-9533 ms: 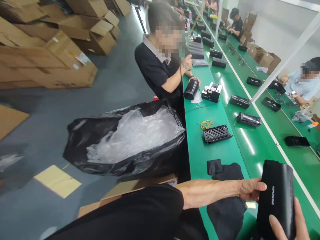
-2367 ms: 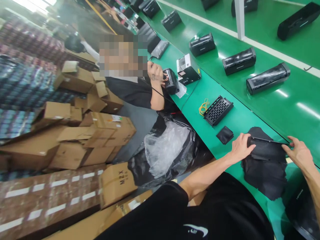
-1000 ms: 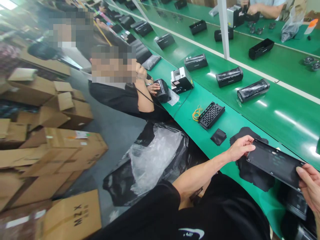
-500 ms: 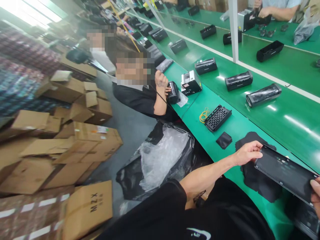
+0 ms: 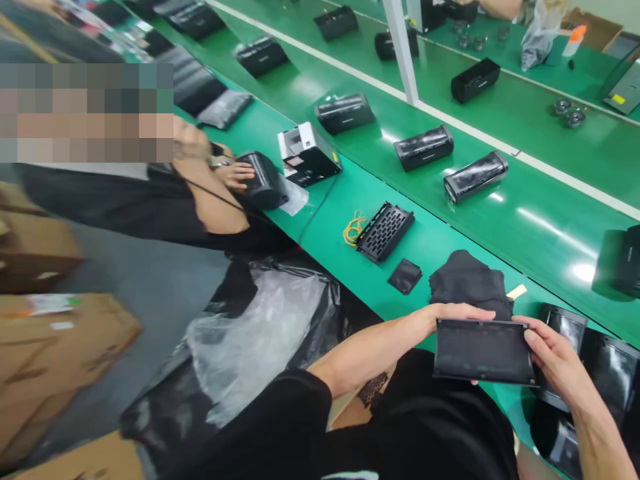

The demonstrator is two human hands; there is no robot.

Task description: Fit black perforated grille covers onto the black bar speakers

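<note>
Blk panel (image 5: 485, 353) held over near edge of worktop (image 5: 333, 243) — L hand (image 5: 450, 315) fingers clamped round its left side, R hand (image 5: 555, 350) fingers clamped on its right end, blk sheets (image 5: 465, 280) just beyond — perf. grille (image 5: 386, 232) farther left.

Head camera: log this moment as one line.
left hand: holding black rectangular panel, partly hidden behind it | right hand: gripping panel's right end | on green table: black cloth pieces, perforated black grille
</note>
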